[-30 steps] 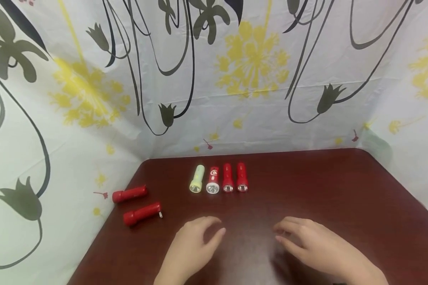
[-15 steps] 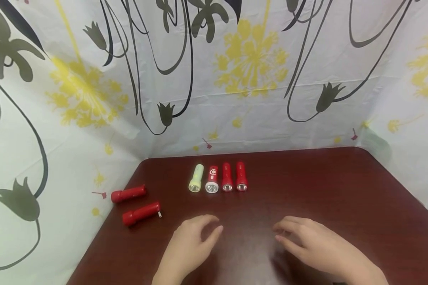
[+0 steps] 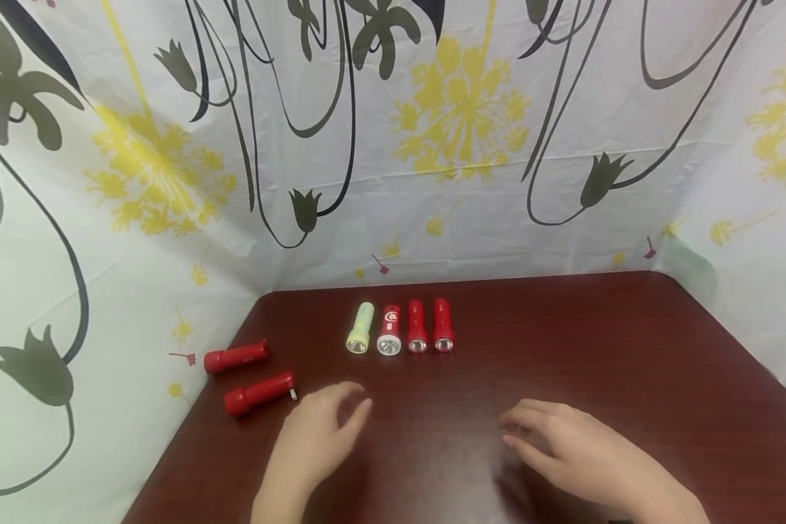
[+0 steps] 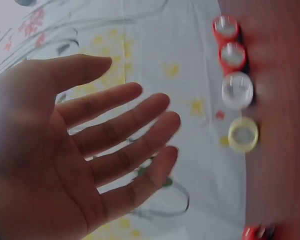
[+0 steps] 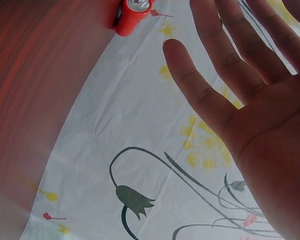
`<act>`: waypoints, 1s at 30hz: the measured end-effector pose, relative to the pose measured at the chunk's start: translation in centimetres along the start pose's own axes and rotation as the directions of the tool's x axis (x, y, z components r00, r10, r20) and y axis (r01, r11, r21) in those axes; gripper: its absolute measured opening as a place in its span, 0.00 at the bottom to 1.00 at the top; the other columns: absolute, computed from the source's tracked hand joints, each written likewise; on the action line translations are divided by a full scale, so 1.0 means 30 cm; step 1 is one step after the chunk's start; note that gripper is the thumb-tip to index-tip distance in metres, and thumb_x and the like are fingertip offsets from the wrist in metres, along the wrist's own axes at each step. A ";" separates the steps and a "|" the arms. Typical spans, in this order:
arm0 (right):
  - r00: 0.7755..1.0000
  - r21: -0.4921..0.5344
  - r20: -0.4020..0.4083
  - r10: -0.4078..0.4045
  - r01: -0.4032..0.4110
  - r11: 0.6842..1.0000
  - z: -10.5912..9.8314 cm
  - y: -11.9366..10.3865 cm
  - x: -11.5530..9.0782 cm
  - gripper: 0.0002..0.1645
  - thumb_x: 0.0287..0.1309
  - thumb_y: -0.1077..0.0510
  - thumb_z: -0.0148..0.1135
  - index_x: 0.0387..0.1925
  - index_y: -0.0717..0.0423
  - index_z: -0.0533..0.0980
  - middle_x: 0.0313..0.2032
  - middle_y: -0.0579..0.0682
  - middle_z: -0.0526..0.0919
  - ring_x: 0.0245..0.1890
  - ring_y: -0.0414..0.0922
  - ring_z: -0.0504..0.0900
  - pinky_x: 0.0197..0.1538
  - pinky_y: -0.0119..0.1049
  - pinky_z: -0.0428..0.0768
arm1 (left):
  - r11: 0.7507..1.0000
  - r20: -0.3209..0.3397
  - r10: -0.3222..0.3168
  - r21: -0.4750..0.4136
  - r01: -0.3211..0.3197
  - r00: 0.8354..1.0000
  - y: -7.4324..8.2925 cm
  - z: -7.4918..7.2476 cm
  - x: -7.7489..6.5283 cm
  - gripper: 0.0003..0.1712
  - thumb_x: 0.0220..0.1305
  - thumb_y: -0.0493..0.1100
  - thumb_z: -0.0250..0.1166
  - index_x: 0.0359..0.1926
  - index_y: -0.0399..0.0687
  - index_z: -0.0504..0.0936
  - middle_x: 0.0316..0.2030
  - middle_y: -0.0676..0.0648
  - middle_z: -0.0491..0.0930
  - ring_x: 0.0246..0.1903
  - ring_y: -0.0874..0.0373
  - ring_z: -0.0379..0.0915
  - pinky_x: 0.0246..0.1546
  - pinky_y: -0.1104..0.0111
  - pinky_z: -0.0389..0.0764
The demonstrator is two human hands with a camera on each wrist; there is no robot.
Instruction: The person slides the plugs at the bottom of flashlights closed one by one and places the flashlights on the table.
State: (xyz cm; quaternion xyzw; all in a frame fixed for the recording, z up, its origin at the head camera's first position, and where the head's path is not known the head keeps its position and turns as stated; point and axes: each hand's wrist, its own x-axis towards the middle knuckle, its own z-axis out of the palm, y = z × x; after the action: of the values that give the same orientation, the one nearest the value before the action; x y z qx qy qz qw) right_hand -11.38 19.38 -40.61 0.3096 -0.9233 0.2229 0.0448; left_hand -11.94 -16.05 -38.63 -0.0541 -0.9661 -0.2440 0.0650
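My left hand (image 3: pixel 317 433) hovers over the table with relaxed fingers and holds nothing. Nearest to it, on its left, lies a red flashlight (image 3: pixel 260 393) with a small metal piece at its right end. Another red flashlight (image 3: pixel 236 356) lies just behind that one. My right hand (image 3: pixel 563 444) is held over the table's right half, fingers loosely bent, with nothing in it. Toward the back, side by side with lenses facing me, are a pale green flashlight (image 3: pixel 362 327), a red flashlight with a white rim (image 3: pixel 390 329) and two plain red flashlights (image 3: pixel 416 325) (image 3: pixel 442 324).
The dark red-brown table (image 3: pixel 583 342) has rounded back corners. A white curtain with flower patterns (image 3: pixel 380 160) stands around its back and sides, close to the left flashlights.
My left hand has moved to the left and slightly away from me, closer to the near red flashlight. The right hand stays nearly still, and the flashlights have not moved.
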 end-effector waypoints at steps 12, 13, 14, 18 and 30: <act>1.000 0.031 0.030 -0.005 0.004 1.000 0.021 -0.041 0.005 0.09 0.75 0.43 0.64 0.51 0.32 0.85 0.49 0.30 0.85 0.45 0.28 0.84 0.46 0.35 0.87 | 0.939 0.056 -0.117 0.330 0.092 0.992 -0.296 -0.129 0.141 0.26 0.64 0.36 0.67 0.63 0.40 0.81 0.58 0.32 0.81 0.59 0.33 0.76 0.55 0.33 0.81; 0.999 0.035 0.042 -0.002 0.000 0.999 0.022 -0.043 0.006 0.10 0.75 0.42 0.64 0.52 0.32 0.84 0.49 0.30 0.85 0.45 0.28 0.84 0.47 0.35 0.87 | 0.937 0.069 -0.129 0.334 0.099 0.989 -0.322 -0.133 0.151 0.27 0.63 0.36 0.67 0.64 0.39 0.80 0.59 0.30 0.80 0.60 0.31 0.74 0.57 0.30 0.78; 0.999 0.035 0.053 -0.003 0.001 0.999 0.022 -0.044 0.007 0.11 0.74 0.42 0.64 0.52 0.33 0.85 0.50 0.30 0.86 0.46 0.29 0.84 0.47 0.36 0.87 | 0.936 0.084 -0.146 0.336 0.110 0.986 -0.345 -0.137 0.159 0.28 0.63 0.35 0.68 0.64 0.38 0.80 0.60 0.29 0.79 0.61 0.30 0.73 0.60 0.28 0.75; 0.996 0.047 0.085 0.002 -0.006 0.999 0.022 -0.045 0.009 0.13 0.74 0.42 0.64 0.54 0.36 0.85 0.51 0.31 0.86 0.48 0.31 0.85 0.49 0.37 0.87 | 0.938 0.142 -0.173 0.326 0.119 0.975 -0.403 -0.143 0.196 0.30 0.61 0.35 0.69 0.65 0.38 0.79 0.61 0.29 0.80 0.65 0.27 0.71 0.65 0.19 0.61; 0.993 0.042 0.111 -0.031 0.027 0.999 0.026 -0.052 0.021 0.12 0.72 0.44 0.67 0.53 0.38 0.86 0.48 0.29 0.85 0.48 0.32 0.85 0.50 0.38 0.88 | 0.940 0.194 -0.193 0.318 0.124 0.962 -0.494 -0.113 0.243 0.24 0.62 0.35 0.69 0.61 0.42 0.82 0.49 0.37 0.86 0.51 0.38 0.82 0.58 0.16 0.64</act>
State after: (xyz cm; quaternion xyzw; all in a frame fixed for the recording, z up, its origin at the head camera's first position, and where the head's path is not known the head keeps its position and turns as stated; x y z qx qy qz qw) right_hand -10.91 17.58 -40.58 0.3358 -0.9150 0.2234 -0.0098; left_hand -20.81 -30.12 -41.45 0.0080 -0.9944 -0.0897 -0.0558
